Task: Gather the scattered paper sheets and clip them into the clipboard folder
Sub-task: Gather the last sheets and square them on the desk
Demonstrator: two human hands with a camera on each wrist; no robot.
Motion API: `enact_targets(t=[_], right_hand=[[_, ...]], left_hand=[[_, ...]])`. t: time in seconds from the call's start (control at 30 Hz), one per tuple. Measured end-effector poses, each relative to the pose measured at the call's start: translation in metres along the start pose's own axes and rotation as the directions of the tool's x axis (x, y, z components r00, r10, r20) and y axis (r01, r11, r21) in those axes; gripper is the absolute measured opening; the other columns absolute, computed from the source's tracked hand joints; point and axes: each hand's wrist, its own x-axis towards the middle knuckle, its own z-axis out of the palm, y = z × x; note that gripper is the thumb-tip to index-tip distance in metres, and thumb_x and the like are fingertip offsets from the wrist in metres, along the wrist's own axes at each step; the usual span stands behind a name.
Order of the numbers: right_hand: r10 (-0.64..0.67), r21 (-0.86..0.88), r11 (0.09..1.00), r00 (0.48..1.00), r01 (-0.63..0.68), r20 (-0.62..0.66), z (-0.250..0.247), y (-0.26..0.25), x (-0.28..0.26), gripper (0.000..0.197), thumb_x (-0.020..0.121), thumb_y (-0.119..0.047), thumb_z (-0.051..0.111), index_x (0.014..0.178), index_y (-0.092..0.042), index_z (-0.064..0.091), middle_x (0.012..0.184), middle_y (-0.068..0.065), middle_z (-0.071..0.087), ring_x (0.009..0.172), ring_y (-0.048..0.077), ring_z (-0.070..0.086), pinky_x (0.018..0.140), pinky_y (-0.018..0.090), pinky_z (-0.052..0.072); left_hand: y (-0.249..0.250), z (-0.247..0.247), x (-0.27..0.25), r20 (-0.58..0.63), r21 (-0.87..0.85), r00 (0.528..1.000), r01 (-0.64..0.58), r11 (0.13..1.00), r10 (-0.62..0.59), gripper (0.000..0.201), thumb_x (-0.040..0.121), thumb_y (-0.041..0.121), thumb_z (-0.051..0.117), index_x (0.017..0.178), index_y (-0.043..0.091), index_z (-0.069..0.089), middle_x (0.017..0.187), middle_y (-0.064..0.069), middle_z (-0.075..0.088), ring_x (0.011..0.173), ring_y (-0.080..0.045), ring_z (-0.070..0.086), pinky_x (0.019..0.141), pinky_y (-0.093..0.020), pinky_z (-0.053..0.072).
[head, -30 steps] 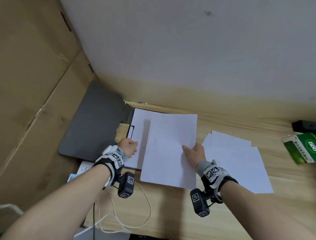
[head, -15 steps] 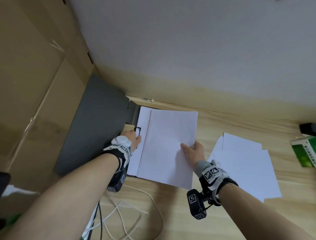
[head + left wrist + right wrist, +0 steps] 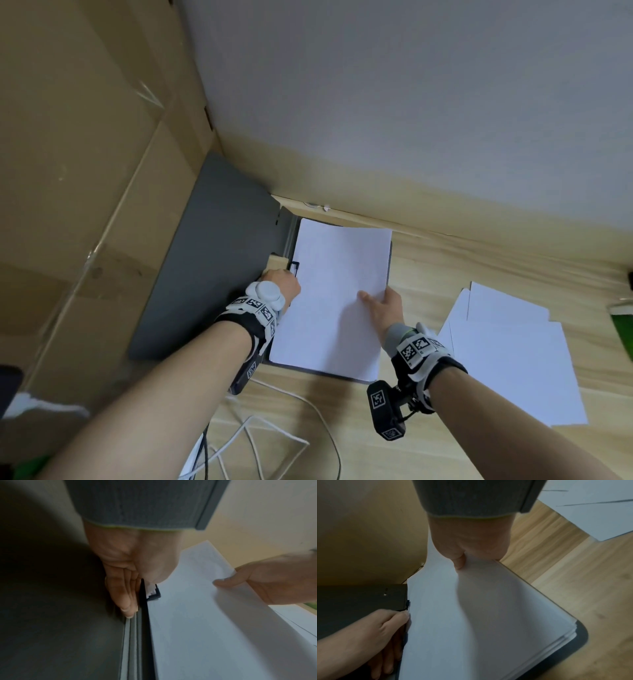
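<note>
An open grey clipboard folder [image 3: 219, 260] lies at the table's back left corner, its cover leaning on the cardboard. A stack of white sheets [image 3: 335, 274] rests on its right half. My left hand [image 3: 284, 278] pinches the black clip [image 3: 154, 593] at the stack's left edge, thumb on top and fingers [image 3: 126, 599] behind the spine. Thumb over the top, my right hand [image 3: 375, 297] grips the top sheet [image 3: 453, 615] by its right edge and holds that edge slightly raised. Several loose sheets [image 3: 507, 359] lie on the table to the right.
White cables [image 3: 274, 435] trail over the wooden table [image 3: 445, 267] near its front edge. A green box [image 3: 623, 329] sits at the far right. Cardboard panels [image 3: 85, 171] stand along the left side and a pale wall along the back.
My right hand has carried the sheet left and back until it lies squared over the stack in the folder. The left hand has stayed on the clip.
</note>
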Motion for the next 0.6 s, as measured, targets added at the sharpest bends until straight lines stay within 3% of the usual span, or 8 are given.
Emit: enact_targets(t=[0.07, 0.13, 0.17, 0.27, 0.33, 0.4, 0.53, 0.6], right_hand=[[0.000, -0.006, 1.000, 1.000, 0.000, -0.013, 0.004, 0.001, 0.001, 0.017, 0.091, -0.010, 0.064, 0.108, -0.010, 0.059, 0.093, 0.007, 0.067, 0.078, 0.025, 0.063, 0.072, 0.032, 0.050], [-0.004, -0.006, 1.000, 1.000, 0.004, -0.017, 0.006, 0.002, 0.001, 0.014, 0.093, -0.009, 0.061, 0.106, -0.011, 0.057, 0.092, 0.007, 0.065, 0.078, 0.025, 0.061, 0.071, 0.032, 0.049], [-0.008, -0.007, 1.000, 1.000, 0.008, -0.016, 0.005, 0.003, 0.001, 0.013, 0.093, -0.008, 0.061, 0.106, -0.011, 0.057, 0.090, 0.005, 0.065, 0.076, 0.024, 0.060, 0.069, 0.030, 0.049], [-0.007, -0.014, 1.000, 1.000, 0.007, 0.004, 0.004, 0.006, 0.003, 0.015, 0.094, -0.010, 0.060, 0.109, -0.012, 0.057, 0.088, 0.002, 0.065, 0.078, 0.025, 0.062, 0.071, 0.033, 0.052], [-0.003, -0.026, 1.000, 1.000, 0.003, 0.027, 0.002, 0.008, 0.006, 0.018, 0.093, -0.012, 0.061, 0.111, -0.011, 0.059, 0.095, 0.007, 0.068, 0.085, 0.030, 0.066, 0.078, 0.040, 0.056], [0.016, -0.041, 0.999, 0.999, -0.014, 0.051, -0.003, 0.009, 0.008, 0.018, 0.092, -0.012, 0.062, 0.109, -0.011, 0.061, 0.098, 0.010, 0.070, 0.088, 0.032, 0.068, 0.082, 0.043, 0.058], [-0.021, -0.034, 0.999, 0.998, 0.022, 0.053, -0.034, 0.014, 0.005, 0.006, 0.090, -0.005, 0.060, 0.094, -0.007, 0.064, 0.086, 0.009, 0.067, 0.076, 0.027, 0.061, 0.071, 0.034, 0.054], [0.002, 0.015, 1.000, 0.998, -0.003, 0.055, -0.047, 0.021, 0.006, 0.009, 0.092, 0.000, 0.057, 0.090, -0.007, 0.063, 0.086, 0.011, 0.066, 0.077, 0.027, 0.061, 0.074, 0.038, 0.055]], left_hand=[[-0.001, 0.002, 0.001, 0.001, -0.011, 0.999, 0.043, 0.999, -0.043, 0.031, 0.059, -0.019, 0.036, 0.076, 0.004, 0.050, 0.077, -0.007, 0.049, 0.077, -0.019, 0.054, 0.053, -0.021, 0.029], [-0.002, 0.006, 0.006, -0.059, -0.010, 0.998, -0.008, 1.000, 0.007, 0.030, 0.080, -0.014, 0.043, 0.101, 0.000, 0.059, 0.095, -0.011, 0.057, 0.094, -0.024, 0.060, 0.059, -0.024, 0.034], [-0.002, 0.009, 0.009, -0.078, -0.022, 0.997, -0.020, 1.000, 0.019, 0.026, 0.089, -0.006, 0.042, 0.108, 0.001, 0.059, 0.094, -0.011, 0.057, 0.094, -0.023, 0.060, 0.059, -0.024, 0.034], [0.000, 0.009, 0.015, -0.134, -0.151, 0.990, 0.032, 0.988, -0.052, 0.034, 0.102, 0.023, 0.033, 0.108, 0.001, 0.058, 0.093, -0.012, 0.063, 0.095, -0.026, 0.062, 0.071, -0.027, 0.045], [0.003, 0.012, 0.018, -0.170, -0.208, 0.981, 0.058, 0.976, -0.094, 0.044, 0.102, 0.033, 0.033, 0.111, -0.002, 0.058, 0.107, -0.015, 0.067, 0.101, -0.030, 0.065, 0.081, -0.032, 0.049], [0.003, 0.013, 0.015, -0.179, -0.225, 0.975, 0.087, 0.970, -0.129, 0.047, 0.101, 0.037, 0.034, 0.109, -0.002, 0.060, 0.108, -0.015, 0.068, 0.099, -0.031, 0.066, 0.081, -0.034, 0.050], [0.008, 0.013, 0.011, -0.224, -0.266, 0.965, 0.077, 0.961, -0.139, 0.048, 0.101, 0.040, 0.035, 0.110, 0.000, 0.060, 0.112, -0.015, 0.067, 0.100, -0.031, 0.065, 0.085, -0.037, 0.050], [0.006, 0.013, 0.009, -0.258, -0.311, 0.942, 0.132, 0.941, -0.217, 0.047, 0.098, 0.040, 0.038, 0.120, 0.001, 0.050, 0.120, -0.016, 0.061, 0.105, -0.035, 0.061, 0.089, -0.041, 0.050]])
